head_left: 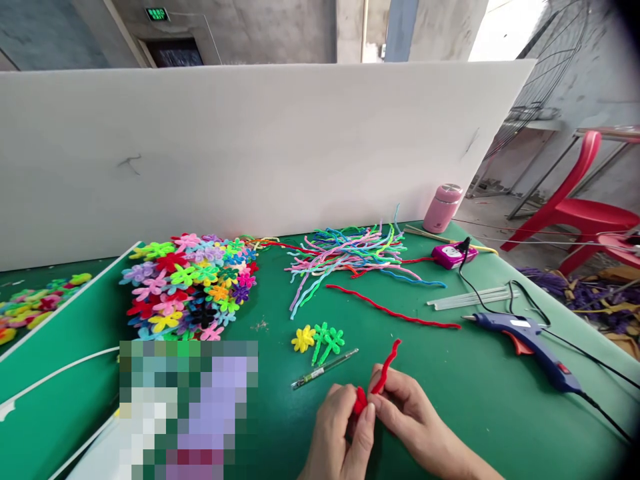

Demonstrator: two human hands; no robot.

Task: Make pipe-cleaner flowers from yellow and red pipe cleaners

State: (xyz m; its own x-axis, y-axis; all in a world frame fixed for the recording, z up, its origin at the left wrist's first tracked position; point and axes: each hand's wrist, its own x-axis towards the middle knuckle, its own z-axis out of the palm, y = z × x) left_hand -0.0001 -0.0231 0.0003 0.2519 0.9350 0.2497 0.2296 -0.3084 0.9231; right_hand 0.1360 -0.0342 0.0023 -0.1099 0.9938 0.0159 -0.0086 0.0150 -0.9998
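"One thin red fuzzy chenille stem?"
"Over flat green tabletop, pinched narrowly in bare left hand and bare right hand."
"Done so far?"
"Bunched low, seemingly. Left unfolded toward loose upper end."

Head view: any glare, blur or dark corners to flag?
Head view: blown-out white patch at upper right, both right corners falling to black; head view: paler sheen on the green table toward its right edge; head view: mosaic hides the lower left; head view: left hand, right hand and red strip look fairly sharp.
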